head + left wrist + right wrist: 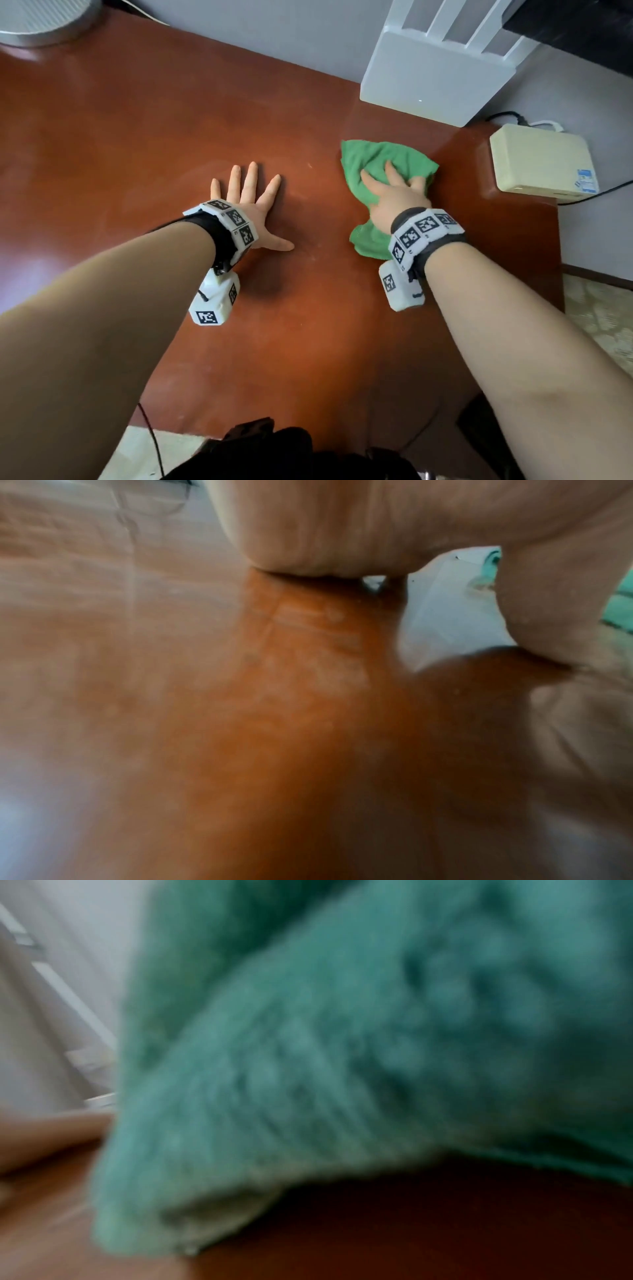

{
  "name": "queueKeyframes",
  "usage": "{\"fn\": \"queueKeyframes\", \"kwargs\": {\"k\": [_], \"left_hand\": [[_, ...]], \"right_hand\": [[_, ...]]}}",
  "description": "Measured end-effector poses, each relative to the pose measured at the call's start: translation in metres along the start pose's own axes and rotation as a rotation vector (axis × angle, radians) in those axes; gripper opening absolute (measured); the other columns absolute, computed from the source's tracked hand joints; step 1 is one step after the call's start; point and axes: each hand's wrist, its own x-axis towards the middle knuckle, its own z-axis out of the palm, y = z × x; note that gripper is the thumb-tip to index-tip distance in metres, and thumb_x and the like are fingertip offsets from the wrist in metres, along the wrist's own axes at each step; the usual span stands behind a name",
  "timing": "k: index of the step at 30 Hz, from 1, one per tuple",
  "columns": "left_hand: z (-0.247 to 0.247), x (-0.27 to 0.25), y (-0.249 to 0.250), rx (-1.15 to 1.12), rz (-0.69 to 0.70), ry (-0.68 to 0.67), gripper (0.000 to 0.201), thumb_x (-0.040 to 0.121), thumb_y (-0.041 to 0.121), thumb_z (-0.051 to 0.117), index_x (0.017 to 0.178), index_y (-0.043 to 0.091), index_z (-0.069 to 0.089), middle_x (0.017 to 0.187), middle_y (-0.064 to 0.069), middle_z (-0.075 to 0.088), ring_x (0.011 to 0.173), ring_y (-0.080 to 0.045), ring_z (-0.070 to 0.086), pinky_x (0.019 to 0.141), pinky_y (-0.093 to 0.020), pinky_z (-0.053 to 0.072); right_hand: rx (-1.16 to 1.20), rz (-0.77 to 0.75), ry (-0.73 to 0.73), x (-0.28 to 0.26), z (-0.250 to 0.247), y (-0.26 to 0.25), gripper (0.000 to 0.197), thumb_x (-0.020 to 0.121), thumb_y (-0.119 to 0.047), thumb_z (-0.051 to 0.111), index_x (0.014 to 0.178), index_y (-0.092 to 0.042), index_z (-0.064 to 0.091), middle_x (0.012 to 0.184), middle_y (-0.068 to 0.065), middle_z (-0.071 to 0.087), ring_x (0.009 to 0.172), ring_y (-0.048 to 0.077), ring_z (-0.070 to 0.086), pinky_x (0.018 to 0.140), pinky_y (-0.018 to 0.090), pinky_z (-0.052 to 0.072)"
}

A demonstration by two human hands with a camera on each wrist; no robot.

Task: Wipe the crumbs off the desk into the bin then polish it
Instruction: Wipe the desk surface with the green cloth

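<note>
The reddish-brown desk (137, 137) fills the head view. My left hand (253, 202) lies flat on it near the middle, fingers spread and empty. To its right, my right hand (394, 195) presses down on a crumpled green cloth (397, 154), which bunches around the fingers. A tiny pale speck (310, 166) lies between the hands. In the left wrist view the palm (342, 528) rests on the desk (240, 723), and the cloth (620, 607) shows at the right edge. The cloth (342, 1042) fills the blurred right wrist view above the desk (411, 1231). No bin is in view.
A white box (431, 78) with upright fins stands at the desk's back right. A cream box (541, 161) with cables (507, 116) sits at the right edge. A silver round base (41, 24) is at the back left. Floor (599, 325) shows past the right edge.
</note>
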Motion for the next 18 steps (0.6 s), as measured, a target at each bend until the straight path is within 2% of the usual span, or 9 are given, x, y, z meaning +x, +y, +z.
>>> {"fn": "queueKeyframes", "kwargs": {"k": [3, 5, 7, 9, 10, 12, 14, 16, 18], "left_hand": [[0.002, -0.008, -0.022, -0.107, 0.040, 0.052, 0.102, 0.076, 0.060, 0.061, 0.147, 0.037, -0.009, 0.153, -0.001, -0.028, 0.141, -0.026, -0.024, 0.116, -0.053, -0.002], [0.005, -0.023, -0.044, -0.107, -0.011, 0.108, 0.094, 0.081, 0.054, 0.059, 0.148, 0.036, -0.005, 0.153, -0.002, -0.026, 0.142, -0.027, -0.022, 0.116, -0.051, -0.003], [0.009, -0.040, -0.067, -0.039, -0.069, 0.143, 0.091, 0.083, 0.060, 0.052, 0.148, 0.034, -0.008, 0.154, -0.003, -0.026, 0.141, -0.027, -0.023, 0.115, -0.049, -0.007], [0.019, -0.054, -0.083, 0.001, -0.104, 0.101, 0.091, 0.082, 0.067, 0.045, 0.147, 0.035, -0.011, 0.154, -0.002, -0.026, 0.141, -0.026, -0.023, 0.114, -0.050, -0.008], [0.026, -0.057, -0.088, -0.003, -0.118, 0.072, 0.092, 0.080, 0.070, 0.043, 0.146, 0.036, -0.013, 0.154, -0.002, -0.026, 0.141, -0.026, -0.023, 0.115, -0.051, -0.008], [0.041, -0.060, -0.092, -0.002, -0.130, 0.046, 0.096, 0.078, 0.075, 0.040, 0.144, 0.037, -0.018, 0.153, -0.001, -0.027, 0.142, -0.027, -0.023, 0.114, -0.051, -0.007], [0.049, -0.058, -0.093, 0.014, -0.123, 0.053, 0.099, 0.076, 0.078, 0.037, 0.143, 0.037, -0.022, 0.152, -0.002, -0.029, 0.141, -0.027, -0.024, 0.114, -0.052, -0.009], [0.048, -0.056, -0.095, 0.013, -0.123, 0.042, 0.100, 0.075, 0.079, 0.036, 0.142, 0.037, -0.025, 0.151, -0.001, -0.032, 0.140, -0.027, -0.026, 0.113, -0.052, -0.010], [0.046, -0.057, -0.094, 0.008, -0.116, 0.020, 0.101, 0.075, 0.078, 0.038, 0.141, 0.037, -0.027, 0.150, -0.001, -0.033, 0.140, -0.027, -0.027, 0.113, -0.052, -0.011]], "right_hand": [[-0.153, -0.306, -0.031, -0.046, 0.027, -0.028, 0.070, 0.089, -0.018, 0.040, 0.137, -0.060, 0.012, 0.156, -0.019, -0.008, 0.138, 0.033, 0.009, 0.107, 0.040, 0.034], [-0.284, -0.556, -0.126, -0.081, 0.037, -0.041, 0.062, 0.094, -0.021, 0.037, 0.140, -0.056, 0.013, 0.157, -0.016, -0.008, 0.133, 0.031, 0.016, 0.103, 0.036, 0.035], [-0.377, -0.702, -0.202, -0.093, 0.025, -0.042, 0.054, 0.098, -0.024, 0.033, 0.144, -0.047, 0.016, 0.158, -0.013, 0.000, 0.125, 0.017, 0.022, 0.107, 0.027, 0.020], [-0.353, -0.614, -0.084, -0.070, 0.001, -0.043, 0.052, 0.100, -0.024, 0.033, 0.146, -0.040, 0.016, 0.158, -0.008, 0.008, 0.130, 0.012, 0.024, 0.107, 0.023, 0.010], [-0.267, -0.467, -0.017, -0.049, -0.010, -0.042, 0.051, 0.100, -0.024, 0.033, 0.147, -0.039, 0.017, 0.158, -0.005, 0.009, 0.136, 0.016, 0.021, 0.109, 0.024, 0.010], [-0.080, -0.142, 0.067, -0.004, -0.025, -0.046, 0.054, 0.098, -0.026, 0.033, 0.146, -0.040, 0.015, 0.159, -0.003, 0.008, 0.141, 0.029, 0.016, 0.113, 0.034, 0.015], [-0.055, 0.053, 0.033, 0.018, -0.024, -0.061, 0.060, 0.094, -0.025, 0.035, 0.146, -0.043, 0.010, 0.159, -0.003, 0.003, 0.138, 0.038, 0.016, 0.112, 0.044, 0.021], [-0.068, 0.036, -0.006, 0.019, -0.009, -0.079, 0.066, 0.091, -0.022, 0.038, 0.145, -0.046, 0.009, 0.158, -0.008, -0.001, 0.137, 0.038, 0.013, 0.108, 0.049, 0.026], [-0.131, -0.151, 0.013, -0.010, 0.009, -0.091, 0.064, 0.092, -0.025, 0.041, 0.143, -0.050, 0.011, 0.158, -0.014, -0.001, 0.139, 0.034, 0.009, 0.108, 0.047, 0.028]]}}
